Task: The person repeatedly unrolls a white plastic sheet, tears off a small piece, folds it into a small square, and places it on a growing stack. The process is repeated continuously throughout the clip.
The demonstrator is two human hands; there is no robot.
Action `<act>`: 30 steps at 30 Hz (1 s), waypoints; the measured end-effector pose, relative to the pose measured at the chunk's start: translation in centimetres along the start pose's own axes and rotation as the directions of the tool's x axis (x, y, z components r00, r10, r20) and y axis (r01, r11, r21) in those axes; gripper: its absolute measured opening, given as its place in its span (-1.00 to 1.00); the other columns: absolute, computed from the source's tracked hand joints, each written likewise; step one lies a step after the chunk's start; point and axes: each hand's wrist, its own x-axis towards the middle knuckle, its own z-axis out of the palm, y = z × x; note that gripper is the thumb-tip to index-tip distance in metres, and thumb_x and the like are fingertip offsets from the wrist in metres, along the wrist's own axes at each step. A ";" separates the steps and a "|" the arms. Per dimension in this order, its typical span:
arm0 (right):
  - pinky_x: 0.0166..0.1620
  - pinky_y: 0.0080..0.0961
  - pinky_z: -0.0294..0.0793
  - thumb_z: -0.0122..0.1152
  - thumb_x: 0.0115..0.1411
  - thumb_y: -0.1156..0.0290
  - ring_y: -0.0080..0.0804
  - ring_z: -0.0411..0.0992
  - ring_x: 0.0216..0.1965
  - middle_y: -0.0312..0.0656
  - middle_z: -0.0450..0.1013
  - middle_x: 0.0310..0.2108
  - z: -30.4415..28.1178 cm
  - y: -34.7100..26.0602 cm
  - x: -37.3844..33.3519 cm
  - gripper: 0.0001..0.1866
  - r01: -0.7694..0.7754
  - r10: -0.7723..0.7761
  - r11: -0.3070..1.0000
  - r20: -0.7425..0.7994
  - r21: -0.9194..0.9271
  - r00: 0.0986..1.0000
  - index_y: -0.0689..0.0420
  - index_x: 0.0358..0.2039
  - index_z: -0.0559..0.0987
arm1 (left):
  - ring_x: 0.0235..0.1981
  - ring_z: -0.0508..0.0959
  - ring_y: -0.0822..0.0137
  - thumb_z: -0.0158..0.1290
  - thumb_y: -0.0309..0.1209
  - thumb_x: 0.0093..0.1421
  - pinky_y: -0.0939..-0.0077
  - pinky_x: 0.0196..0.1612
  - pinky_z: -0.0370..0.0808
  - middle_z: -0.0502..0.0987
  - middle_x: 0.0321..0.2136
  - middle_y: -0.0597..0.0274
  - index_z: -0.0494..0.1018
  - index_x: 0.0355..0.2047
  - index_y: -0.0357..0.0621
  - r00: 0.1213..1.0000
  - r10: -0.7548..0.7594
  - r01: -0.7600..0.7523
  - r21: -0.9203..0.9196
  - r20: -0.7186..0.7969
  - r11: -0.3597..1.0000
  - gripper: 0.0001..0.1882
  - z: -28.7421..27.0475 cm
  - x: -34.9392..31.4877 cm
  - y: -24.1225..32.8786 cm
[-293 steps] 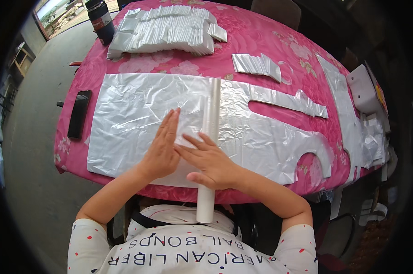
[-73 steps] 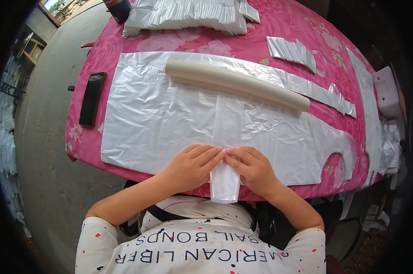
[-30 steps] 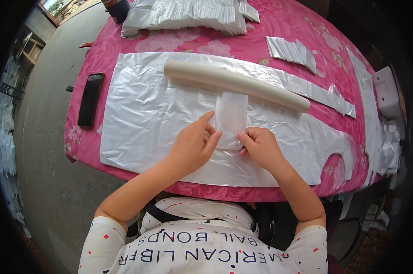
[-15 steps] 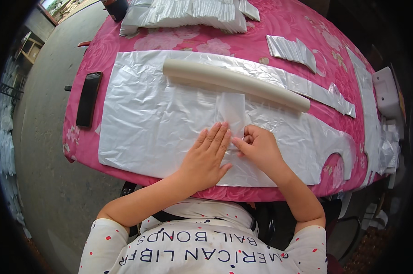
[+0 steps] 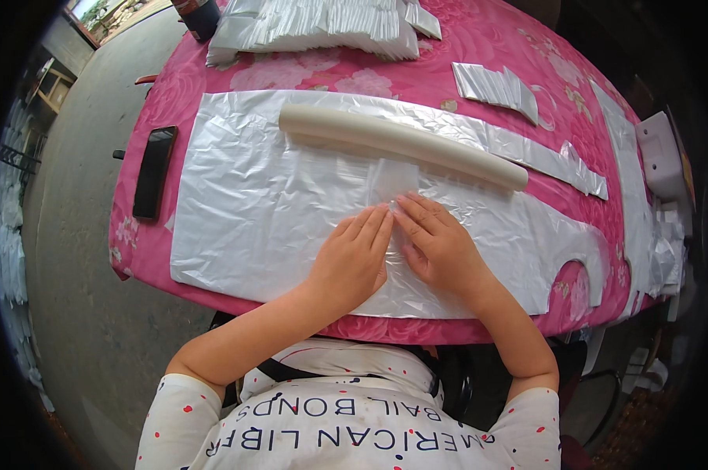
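Silvery-white plastic bags (image 5: 236,204) lie spread across the near part of the table, with a handle-like cutout at their right end. On top of them is a small folded translucent plastic bag (image 5: 395,176), its near part covered by my fingers. My left hand (image 5: 350,254) lies flat over its left side, fingers stretched out. Opposite, my right hand (image 5: 441,244) rests on its right side with the fingers extended, their tips almost meeting those of the left. Just beyond both hands a long pale tube (image 5: 405,145) lies slantwise on the plastic.
A black phone (image 5: 155,172) lies at the left on the pink flowered tablecloth (image 5: 283,70). A large pile of folded plastic bags (image 5: 315,31) and a dark container (image 5: 199,17) stand at the back. A smaller folded stack (image 5: 495,86) lies back right, a white box (image 5: 659,157) farther right.
My right hand has gone from pinching the folded bag's right edge to lying with fingers extended on it. My left hand has stayed nearly in place, its thumb drawn in.
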 end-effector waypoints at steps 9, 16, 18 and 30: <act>0.03 -0.33 0.36 0.06 -0.16 0.64 -0.14 0.36 -0.02 -0.09 0.41 -0.07 -0.3 1.2 0.7 -0.55 0.013 -0.009 0.995 -0.038 0.099 0.999 0.25 -0.14 0.49 | -0.05 0.45 0.18 -0.03 -0.53 -0.04 0.35 -0.02 0.37 0.44 -0.07 -0.01 0.38 -0.11 -0.38 0.995 0.102 -0.100 0.101 -0.017 0.990 -0.58 -0.1 0.6 -0.6; -0.17 -0.42 0.46 0.13 -0.10 0.52 -0.27 0.43 -0.23 -0.21 0.46 -0.29 0.5 -1.3 -2.1 -0.74 0.145 -0.142 0.987 -0.055 0.062 0.988 0.19 -0.32 0.55 | -0.06 0.47 0.24 0.04 -0.49 -0.07 0.34 -0.01 0.38 0.47 -0.10 0.10 0.41 -0.12 -0.27 0.969 0.246 -0.247 -0.069 -0.026 0.966 -0.58 -1.5 -3.7 0.2; -0.17 -0.42 0.46 0.12 -0.09 0.53 -0.27 0.43 -0.24 -0.21 0.46 -0.29 0.6 -1.9 -2.8 -0.74 0.153 -0.150 0.985 -0.050 0.079 0.987 0.20 -0.31 0.55 | -0.07 0.47 0.25 0.06 -0.47 -0.08 0.34 -0.01 0.38 0.47 -0.10 0.13 0.41 -0.12 -0.26 0.964 0.263 -0.265 -0.076 -0.034 0.961 -0.57 -1.7 -4.2 -0.2; -0.25 -0.46 0.45 0.25 -0.21 0.53 -0.33 0.43 -0.30 -0.28 0.47 -0.34 0.3 -1.4 -3.3 -0.72 0.045 -0.030 0.985 -0.091 0.166 0.995 0.12 -0.37 0.57 | -0.12 0.49 0.25 0.04 -0.54 -0.14 0.37 -0.11 0.42 0.49 -0.16 0.15 0.44 -0.16 -0.24 0.974 0.221 -0.228 -0.174 -0.055 0.958 -0.57 -1.3 -3.8 -0.5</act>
